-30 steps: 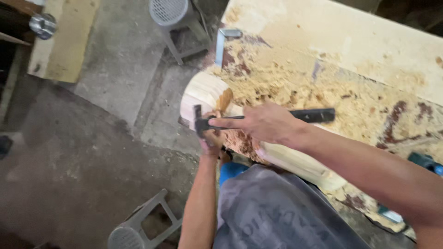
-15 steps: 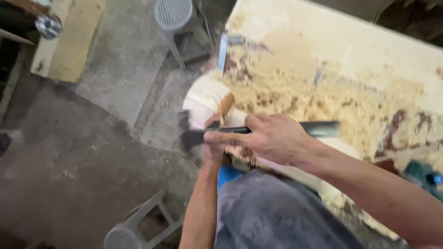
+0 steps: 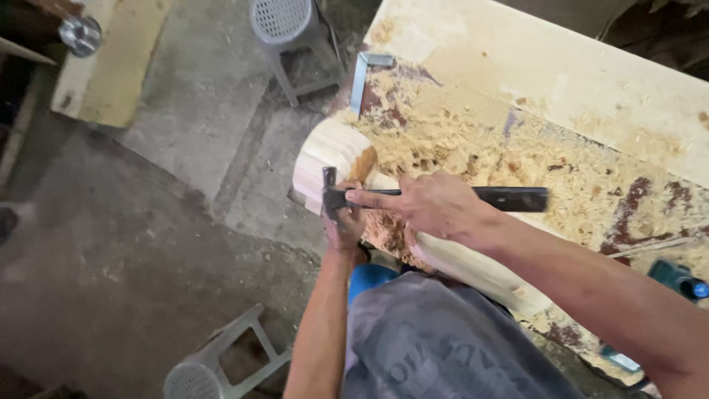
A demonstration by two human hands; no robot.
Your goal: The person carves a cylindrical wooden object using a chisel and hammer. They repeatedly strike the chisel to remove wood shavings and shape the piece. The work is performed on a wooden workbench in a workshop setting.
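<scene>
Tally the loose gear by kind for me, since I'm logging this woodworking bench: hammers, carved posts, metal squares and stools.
Hammer: 1
Carved wooden post: 1
Metal square: 1
Grey plastic stools: 2
Total: 5

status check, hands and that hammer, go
Right hand gripping hammer mid-handle, head at the carved wooden post. Left hand under the hammer head, against the post. Wood shavings across the workbench.
</scene>
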